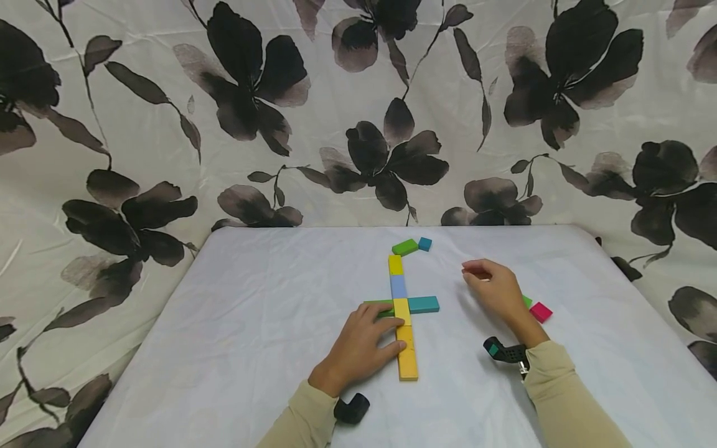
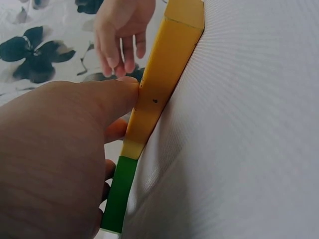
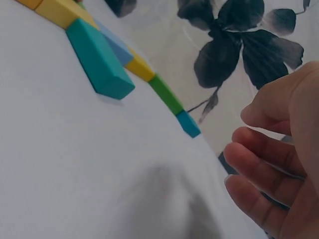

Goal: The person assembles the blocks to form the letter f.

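Note:
A line of blocks lies on the white cloth: a long yellow block (image 1: 408, 364) nearest, a yellow block (image 1: 401, 309), a pale blue block (image 1: 398, 286) and a yellow block (image 1: 395, 265) beyond. Crossing it are a teal block (image 1: 423, 304) on the right and a green block (image 2: 119, 194) on the left, partly hidden in the head view. My left hand (image 1: 361, 345) touches the left side of the line, its thumb against the long yellow block and its fingertips by the green one. Raised over the cloth to the right, my right hand (image 1: 497, 289) holds nothing, its fingers loosely bent.
At the line's far end, a light green block (image 1: 405, 247) angles right toward a small teal block (image 1: 425, 244). A red block (image 1: 541, 312) and a partly covered green block (image 1: 527, 301) lie beside the right wrist. Flowered fabric (image 1: 336, 93) hangs behind the table.

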Tool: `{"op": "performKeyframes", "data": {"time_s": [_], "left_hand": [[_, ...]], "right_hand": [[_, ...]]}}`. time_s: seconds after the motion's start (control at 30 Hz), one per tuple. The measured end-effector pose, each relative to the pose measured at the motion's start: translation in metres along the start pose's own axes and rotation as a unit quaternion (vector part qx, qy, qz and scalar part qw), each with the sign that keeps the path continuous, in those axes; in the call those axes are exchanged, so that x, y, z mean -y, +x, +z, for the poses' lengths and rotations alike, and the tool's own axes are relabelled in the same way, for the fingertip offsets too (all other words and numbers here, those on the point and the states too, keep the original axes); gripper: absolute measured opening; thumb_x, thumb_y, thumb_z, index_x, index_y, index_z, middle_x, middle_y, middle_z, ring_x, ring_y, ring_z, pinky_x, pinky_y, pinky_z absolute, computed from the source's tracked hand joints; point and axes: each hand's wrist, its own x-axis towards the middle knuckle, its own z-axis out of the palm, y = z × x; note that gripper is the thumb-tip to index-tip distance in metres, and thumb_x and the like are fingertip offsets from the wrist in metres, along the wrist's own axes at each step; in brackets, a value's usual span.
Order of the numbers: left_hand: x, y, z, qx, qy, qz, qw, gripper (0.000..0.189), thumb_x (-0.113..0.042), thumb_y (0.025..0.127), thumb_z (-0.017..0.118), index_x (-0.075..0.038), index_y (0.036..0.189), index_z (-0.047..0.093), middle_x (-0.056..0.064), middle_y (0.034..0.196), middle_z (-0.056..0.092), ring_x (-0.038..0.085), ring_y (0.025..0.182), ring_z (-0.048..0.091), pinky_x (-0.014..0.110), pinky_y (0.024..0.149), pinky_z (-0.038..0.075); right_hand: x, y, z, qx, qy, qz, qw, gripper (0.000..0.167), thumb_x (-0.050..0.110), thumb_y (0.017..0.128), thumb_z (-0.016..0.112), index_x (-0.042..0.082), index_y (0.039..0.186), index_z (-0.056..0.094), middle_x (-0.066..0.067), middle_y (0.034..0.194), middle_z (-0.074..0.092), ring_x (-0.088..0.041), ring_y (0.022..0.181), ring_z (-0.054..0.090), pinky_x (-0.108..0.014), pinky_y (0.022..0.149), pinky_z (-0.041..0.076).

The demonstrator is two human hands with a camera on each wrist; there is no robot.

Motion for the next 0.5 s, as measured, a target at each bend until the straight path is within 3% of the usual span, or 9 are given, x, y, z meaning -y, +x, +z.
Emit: {"op": "performKeyframes", "data": {"time_s": [0.23,0.5], "left_hand": [[0.001,0.0,0.0,-0.001,0.001,0.002,1.0,0.042,-0.051,0.096,0.062,-0.026,0.13,0.068,0.0,0.147,0.047,0.021,0.134,0.04,0.044,0.108,0.037],[0.001,-0.002,0.0,-0.001,-0.003,0.008,1.0,0.042,-0.049,0.096,0.063,-0.025,0.129,0.068,0.0,0.146,0.048,0.021,0.133,0.041,0.044,0.106,0.038]], "right_hand": [[-0.003,-0.013,-0.01,0.005,-0.027,-0.021,0.9994,0.029,0.019,0.098,0.066,0.004,0.122,0.069,-0.009,0.11,0.072,-0.028,0.102,0.063,-0.045,0.088,0.051],[-0.009,-0.029,-0.027,-0.015,-0.041,-0.027,0.9987,0.028,0.019,0.098,0.065,0.004,0.121,0.069,-0.007,0.11,0.073,-0.024,0.102,0.064,-0.022,0.082,0.049]]}}
